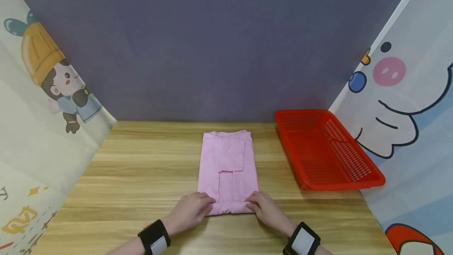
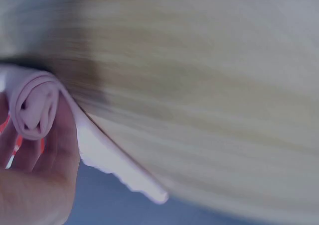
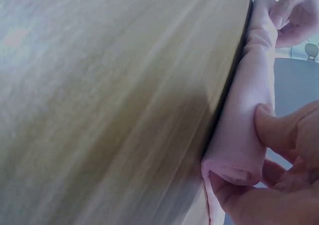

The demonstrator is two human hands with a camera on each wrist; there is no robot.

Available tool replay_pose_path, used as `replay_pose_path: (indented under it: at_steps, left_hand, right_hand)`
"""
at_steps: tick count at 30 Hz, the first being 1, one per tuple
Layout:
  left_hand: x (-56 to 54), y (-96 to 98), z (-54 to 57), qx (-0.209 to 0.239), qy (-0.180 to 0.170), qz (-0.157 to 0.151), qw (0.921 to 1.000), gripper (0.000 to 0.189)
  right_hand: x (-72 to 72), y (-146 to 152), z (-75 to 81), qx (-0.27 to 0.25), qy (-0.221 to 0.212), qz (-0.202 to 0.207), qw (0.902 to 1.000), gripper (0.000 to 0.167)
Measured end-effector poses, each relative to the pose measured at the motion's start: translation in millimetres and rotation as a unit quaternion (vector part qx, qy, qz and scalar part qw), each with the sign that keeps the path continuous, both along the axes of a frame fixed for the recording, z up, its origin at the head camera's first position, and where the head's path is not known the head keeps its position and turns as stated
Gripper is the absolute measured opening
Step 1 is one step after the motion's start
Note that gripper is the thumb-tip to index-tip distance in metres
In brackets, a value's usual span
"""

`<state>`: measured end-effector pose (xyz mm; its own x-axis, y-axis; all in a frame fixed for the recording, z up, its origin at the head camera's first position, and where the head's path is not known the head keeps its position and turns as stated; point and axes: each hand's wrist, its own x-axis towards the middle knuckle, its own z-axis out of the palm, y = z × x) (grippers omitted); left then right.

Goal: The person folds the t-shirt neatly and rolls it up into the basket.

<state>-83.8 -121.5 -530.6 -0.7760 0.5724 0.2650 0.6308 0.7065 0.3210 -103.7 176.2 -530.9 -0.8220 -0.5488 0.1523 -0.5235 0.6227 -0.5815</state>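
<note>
A pink folded garment (image 1: 228,184) lies lengthwise on the wooden table, its near end rolled into a thick tube. My left hand (image 1: 192,209) grips the left end of the roll; in the left wrist view the spiral end of the roll (image 2: 36,105) shows against the fingers. At the right end, my right hand (image 1: 267,210) holds the roll with the thumb on top, and the right wrist view shows fingers curled under the rolled cloth (image 3: 241,120). Beyond the roll, the flat part has a smaller folded flap (image 1: 229,154) on it.
A red plastic basket (image 1: 301,168) with perforated sides stands at the right of the table (image 1: 148,168). A dark grey panel (image 1: 226,50) rises behind the table's far edge. Cartoon-printed sheets flank it on the left (image 1: 28,137) and right (image 1: 431,137).
</note>
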Motion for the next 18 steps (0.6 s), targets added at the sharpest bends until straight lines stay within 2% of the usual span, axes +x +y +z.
replay_pose_path:
  at_steps: [2,3,7,11,15,18]
  left_hand:
    - [4.3,-2.4,-2.3,-0.045,0.074,-0.009,0.9962,0.023]
    - [5.9,-3.8,-3.0,-0.06,0.098,-0.013,0.9933,0.027]
    - [7.6,-9.0,-6.5,-0.108,0.152,-0.034,0.9819,0.043]
    - [6.7,-10.7,-9.7,-0.123,0.197,-0.051,0.9714,0.04]
    - [7.8,-9.4,-10.0,-0.121,0.202,-0.051,0.9706,0.03]
    - [9.6,-8.0,-8.0,-0.107,0.162,-0.038,0.9803,0.025]
  right_hand:
    - [0.6,-1.3,0.5,0.002,0.012,-0.007,0.9999,0.01]
    - [0.9,-1.8,0.7,0.002,0.02,-0.009,0.9998,0.01]
    - [2.0,-2.8,1.2,0.002,0.044,-0.015,0.9989,0.01]
    - [0.4,-2.8,3.2,0.001,0.018,-0.018,0.9997,0.011]
    - [-0.3,-3.7,5.6,-0.002,-0.007,-0.021,0.9997,0.013]
    - [2.6,-4.9,5.4,0.013,0.02,-0.018,0.9995,0.012]
